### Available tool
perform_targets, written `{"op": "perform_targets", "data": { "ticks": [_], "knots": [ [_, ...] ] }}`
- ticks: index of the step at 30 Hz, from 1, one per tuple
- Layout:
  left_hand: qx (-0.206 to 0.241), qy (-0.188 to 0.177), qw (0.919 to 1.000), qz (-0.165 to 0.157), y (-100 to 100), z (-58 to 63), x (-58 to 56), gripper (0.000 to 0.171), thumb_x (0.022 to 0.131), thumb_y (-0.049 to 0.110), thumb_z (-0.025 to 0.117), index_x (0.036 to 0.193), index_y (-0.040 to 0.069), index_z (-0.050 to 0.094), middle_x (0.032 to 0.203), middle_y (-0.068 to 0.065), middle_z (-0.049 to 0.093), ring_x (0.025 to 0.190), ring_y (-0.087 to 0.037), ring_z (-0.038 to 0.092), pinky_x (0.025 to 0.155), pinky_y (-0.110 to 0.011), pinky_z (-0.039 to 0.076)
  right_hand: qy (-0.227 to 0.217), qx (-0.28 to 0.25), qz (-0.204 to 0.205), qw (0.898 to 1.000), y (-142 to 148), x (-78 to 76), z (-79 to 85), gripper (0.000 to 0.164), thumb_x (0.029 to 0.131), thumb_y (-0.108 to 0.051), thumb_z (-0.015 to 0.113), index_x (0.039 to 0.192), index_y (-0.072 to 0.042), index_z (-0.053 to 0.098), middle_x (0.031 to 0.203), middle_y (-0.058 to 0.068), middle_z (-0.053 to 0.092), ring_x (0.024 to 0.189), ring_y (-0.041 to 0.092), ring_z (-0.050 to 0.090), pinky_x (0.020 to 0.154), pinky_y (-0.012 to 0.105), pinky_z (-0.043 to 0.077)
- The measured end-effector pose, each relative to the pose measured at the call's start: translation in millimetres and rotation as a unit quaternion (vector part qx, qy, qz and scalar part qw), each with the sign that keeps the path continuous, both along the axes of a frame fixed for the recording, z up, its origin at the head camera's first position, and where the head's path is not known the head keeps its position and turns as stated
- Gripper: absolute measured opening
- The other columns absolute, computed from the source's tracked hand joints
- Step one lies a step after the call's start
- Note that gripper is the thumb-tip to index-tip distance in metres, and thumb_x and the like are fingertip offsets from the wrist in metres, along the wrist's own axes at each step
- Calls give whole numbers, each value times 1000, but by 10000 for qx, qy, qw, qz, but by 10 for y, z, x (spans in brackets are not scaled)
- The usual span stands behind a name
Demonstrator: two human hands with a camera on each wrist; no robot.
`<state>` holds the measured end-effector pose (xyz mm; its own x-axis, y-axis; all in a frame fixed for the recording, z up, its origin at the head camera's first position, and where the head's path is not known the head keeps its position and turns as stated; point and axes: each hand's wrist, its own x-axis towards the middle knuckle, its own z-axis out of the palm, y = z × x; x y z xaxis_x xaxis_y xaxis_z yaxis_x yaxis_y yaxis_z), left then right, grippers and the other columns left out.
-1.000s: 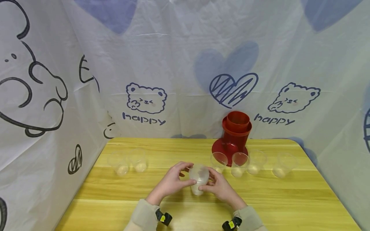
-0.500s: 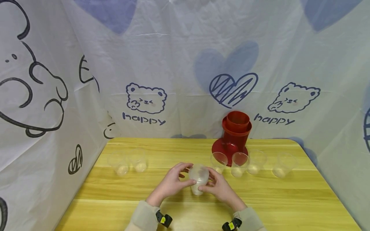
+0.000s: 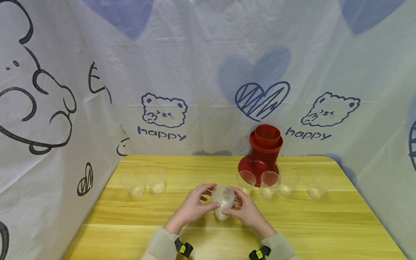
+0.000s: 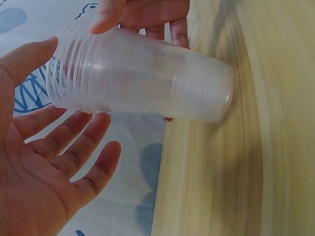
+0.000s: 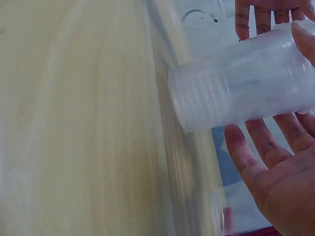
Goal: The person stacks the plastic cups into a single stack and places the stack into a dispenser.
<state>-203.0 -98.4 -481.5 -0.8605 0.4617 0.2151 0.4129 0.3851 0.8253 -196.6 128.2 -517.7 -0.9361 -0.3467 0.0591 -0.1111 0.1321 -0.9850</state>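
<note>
A stack of clear plastic cups (image 3: 223,198) stands upright at the middle of the table, its several rims nested close together at the top. My left hand (image 3: 194,205) holds the stack from the left, thumb and fingertips at the rims in the left wrist view. From the opposite side my right hand (image 3: 246,208) grips the same stack, its thumb toward me and its fingers along the far wall. The base of the stack (image 4: 211,91) is close to the wooden tabletop.
Two single clear cups (image 3: 158,183) stand at the left on the table (image 3: 130,216). Several more clear cups (image 3: 269,187) stand at the right. Behind them is a red cylinder with a wide round base (image 3: 264,155). A printed white cloth (image 3: 201,72) hangs behind the table.
</note>
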Motion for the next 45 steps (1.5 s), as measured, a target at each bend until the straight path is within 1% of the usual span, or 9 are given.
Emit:
{"op": "perform_targets", "data": {
  "ticks": [7, 13, 19, 24, 27, 31, 34, 39, 45],
  "knots": [
    [28, 103, 9999, 122, -65, 47, 17, 63, 86, 31, 78, 138, 6, 52, 123, -7, 60, 107, -23, 60, 89, -48, 50, 75, 7, -83, 9999, -9, -12, 1, 75, 78, -18, 85, 142, -9, 46, 133, 15, 55, 117, 32, 57, 95, 39, 51],
    [-11, 533, 9979, 363, -209, 121, 13, 70, 80, 34, 82, 140, 12, 51, 124, -2, 60, 109, -20, 58, 91, -46, 50, 110, -7, -157, 9998, -6, -8, 6, 74, 78, -15, 85, 141, -5, 47, 132, 18, 55, 115, 34, 57, 94, 42, 51],
    [-284, 819, 9921, 912, -430, 191, 1, 75, 78, 36, 84, 141, 13, 51, 127, 0, 57, 115, -21, 54, 96, -45, 47, -20, -84, -146, 9999, -16, -9, -2, 74, 78, -14, 84, 141, -5, 46, 134, 18, 54, 116, 33, 57, 95, 42, 51],
    [-560, 977, 9823, 1500, -640, 239, -44, 74, 79, 37, 83, 140, 9, 51, 131, -8, 54, 118, -28, 52, 98, -52, 46, -15, -208, -109, 9997, -24, 0, 3, 75, 79, -11, 83, 142, -3, 44, 135, 19, 53, 117, 34, 56, 96, 44, 50],
    [-649, 968, 9786, 1696, -762, 266, -85, 72, 81, 35, 81, 140, 6, 51, 133, -14, 52, 119, -31, 50, 97, -55, 45, -32, -223, -105, 9997, -28, 1, -1, 75, 79, -11, 84, 142, -3, 44, 135, 19, 53, 119, 34, 55, 96, 44, 50],
    [-790, 895, 9767, 1785, -904, 292, -141, 70, 83, 32, 81, 140, 6, 50, 134, -17, 50, 120, -35, 50, 97, -56, 44, -74, -234, -105, 9996, -31, 12, 1, 74, 79, -11, 84, 142, -3, 45, 134, 18, 53, 119, 34, 54, 97, 44, 49],
    [-1026, 798, 9730, 1905, -991, 302, -174, 70, 83, 33, 80, 141, 7, 49, 137, -18, 47, 123, -39, 48, 99, -59, 42, -92, -233, -93, 9996, -31, 22, 4, 73, 79, -12, 83, 141, -3, 45, 134, 19, 53, 118, 34, 55, 97, 44, 49],
    [-1470, 626, 9620, 2216, -1088, 311, -221, 75, 85, 33, 77, 145, 5, 43, 142, -24, 41, 126, -44, 44, 101, -61, 39, -71, -195, -83, 9998, -29, 28, 4, 73, 79, -12, 83, 141, -3, 45, 133, 19, 54, 118, 35, 56, 97, 44, 49],
    [-1825, 473, 9481, 2559, -1167, 303, -293, 76, 86, 30, 76, 147, 2, 40, 143, -27, 39, 128, -47, 40, 103, -62, 36, -64, -234, -48, 9997, -30, 27, 4, 73, 80, -13, 83, 141, -2, 45, 133, 20, 54, 117, 35, 56, 97, 45, 49]
  ]
}}
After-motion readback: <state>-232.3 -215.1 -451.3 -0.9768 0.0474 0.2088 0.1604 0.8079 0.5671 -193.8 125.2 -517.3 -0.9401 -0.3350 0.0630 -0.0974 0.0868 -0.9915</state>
